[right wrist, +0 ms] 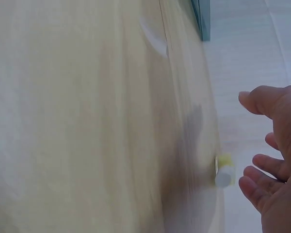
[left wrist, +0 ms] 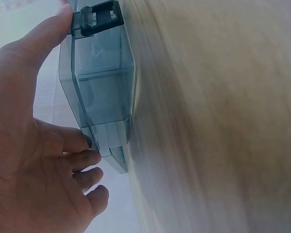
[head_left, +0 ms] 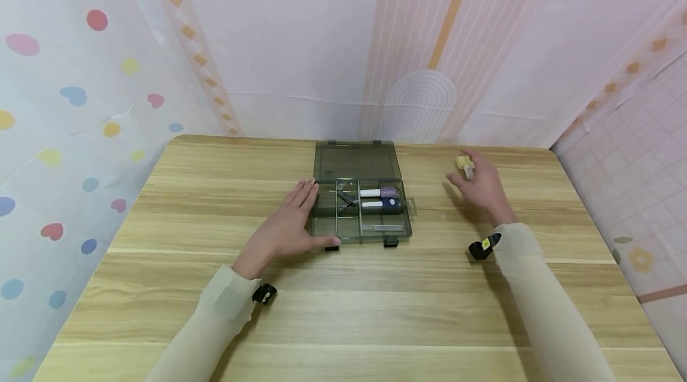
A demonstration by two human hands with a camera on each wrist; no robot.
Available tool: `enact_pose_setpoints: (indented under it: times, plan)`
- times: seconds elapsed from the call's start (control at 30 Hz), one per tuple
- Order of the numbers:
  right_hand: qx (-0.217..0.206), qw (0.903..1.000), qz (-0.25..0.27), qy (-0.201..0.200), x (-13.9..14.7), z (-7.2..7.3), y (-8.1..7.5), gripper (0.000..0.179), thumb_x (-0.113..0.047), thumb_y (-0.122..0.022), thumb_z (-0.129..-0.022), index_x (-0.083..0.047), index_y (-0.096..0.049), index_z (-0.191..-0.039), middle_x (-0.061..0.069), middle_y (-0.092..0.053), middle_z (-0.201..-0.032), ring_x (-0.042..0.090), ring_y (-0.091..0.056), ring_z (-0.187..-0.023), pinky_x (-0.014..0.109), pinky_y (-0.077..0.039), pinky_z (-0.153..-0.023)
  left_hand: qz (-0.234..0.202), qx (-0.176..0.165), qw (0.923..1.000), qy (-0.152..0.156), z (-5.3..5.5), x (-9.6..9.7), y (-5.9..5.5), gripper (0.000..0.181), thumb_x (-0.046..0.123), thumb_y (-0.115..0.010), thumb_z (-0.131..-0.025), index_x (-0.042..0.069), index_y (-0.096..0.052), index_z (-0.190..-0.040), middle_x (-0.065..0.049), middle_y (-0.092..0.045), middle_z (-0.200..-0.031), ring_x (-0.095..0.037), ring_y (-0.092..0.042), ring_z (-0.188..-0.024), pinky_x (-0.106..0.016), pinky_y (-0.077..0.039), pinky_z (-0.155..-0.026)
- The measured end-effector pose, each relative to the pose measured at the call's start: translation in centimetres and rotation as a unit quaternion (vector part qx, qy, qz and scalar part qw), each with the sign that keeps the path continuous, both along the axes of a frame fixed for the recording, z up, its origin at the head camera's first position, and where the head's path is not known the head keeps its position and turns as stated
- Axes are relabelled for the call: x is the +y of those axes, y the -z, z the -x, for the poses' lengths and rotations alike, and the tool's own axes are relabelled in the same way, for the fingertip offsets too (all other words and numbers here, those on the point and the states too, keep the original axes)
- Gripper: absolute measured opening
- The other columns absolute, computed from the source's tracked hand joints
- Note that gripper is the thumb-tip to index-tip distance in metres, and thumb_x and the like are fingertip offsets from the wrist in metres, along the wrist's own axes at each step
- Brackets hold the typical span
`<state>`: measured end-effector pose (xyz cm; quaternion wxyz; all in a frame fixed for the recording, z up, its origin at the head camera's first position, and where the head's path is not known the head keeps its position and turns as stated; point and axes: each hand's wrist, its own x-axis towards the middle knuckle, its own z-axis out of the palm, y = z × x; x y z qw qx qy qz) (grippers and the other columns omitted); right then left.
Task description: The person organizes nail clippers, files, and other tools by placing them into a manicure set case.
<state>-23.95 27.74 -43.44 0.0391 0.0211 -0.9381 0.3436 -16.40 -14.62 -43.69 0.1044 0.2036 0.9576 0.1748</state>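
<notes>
Right hand (head_left: 482,186), at the right of the head view, has thumb and fingers parted and holds nothing; a small yellow item (head_left: 464,161) lies between their tips, whether touching I cannot tell. Left hand (head_left: 290,227), near the centre, rests with extended fingers along the left side of a divided box (head_left: 349,228), thumb at its front edge.

No word, brand or number is reading clearly in any view. Head view: a tiny letter-like mark (head_left: 329,172) is showing on the lid (head_left: 356,158) of the grey box (head_left: 324,228), too small to decipher. A yellow label (head_left: 486,244) is sitting on the black wrist device (head_left: 476,251); its print is blurring.
</notes>
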Motion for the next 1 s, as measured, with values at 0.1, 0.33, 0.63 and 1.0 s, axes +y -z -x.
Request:
enact_pose_setpoints:
  times: [0.1,0.33,0.63,1.0]
  plan:
    - [-0.008,0.9998,0.008,0.017,0.5,0.4,0.1,0.079,-0.026,-0.074,-0.094,0.0,-0.034,-0.157,0.033,-0.044,-0.152,0.05,-0.046,-0.136,0.066,-0.038,-0.114,0.002,0.001,1.0,0.001,0.0,0.0,0.0,0.131,0.087,-0.061,-0.078,0.004,-0.008,-0.165,-0.011,0.0,-0.175,-0.03,0.002,-0.162,-0.049,-0.016,-0.131]
    - [-0.061,0.9959,0.034,0.057,1.5,1.1,0.3,0.089,-0.038,-0.071,-0.097,-0.004,-0.022,-0.163,0.029,-0.03,-0.163,0.049,-0.032,-0.149,0.064,-0.03,-0.121,0.003,-0.003,1.0,0.0,0.1,0.0,0.1,0.131,0.087,-0.06,-0.077,0.005,-0.008,-0.165,-0.01,0.0,-0.175,-0.029,0.002,-0.162,-0.049,-0.016,-0.131]
    - [-0.058,0.9949,0.042,0.071,1.7,1.7,0.8,0.082,-0.036,-0.069,-0.098,0.008,-0.03,-0.156,0.034,-0.043,-0.153,0.047,-0.047,-0.136,0.058,-0.042,-0.115,0.002,-0.001,1.0,0.002,0.0,0.1,-0.1,0.13,0.086,-0.061,-0.078,0.004,-0.009,-0.165,-0.011,0.0,-0.175,-0.03,0.001,-0.162,-0.05,-0.018,-0.13]
    - [-0.036,0.9939,0.009,0.104,1.2,2.5,1.2,0.047,-0.022,-0.069,-0.098,0.013,-0.063,-0.128,0.028,-0.064,-0.117,0.033,-0.057,-0.105,0.034,-0.047,-0.083,0.002,0.001,1.0,0.001,0.0,0.0,0.0,0.13,0.085,-0.062,-0.078,0.004,-0.008,-0.165,-0.012,-0.001,-0.175,-0.03,0.002,-0.162,-0.05,-0.016,-0.131]
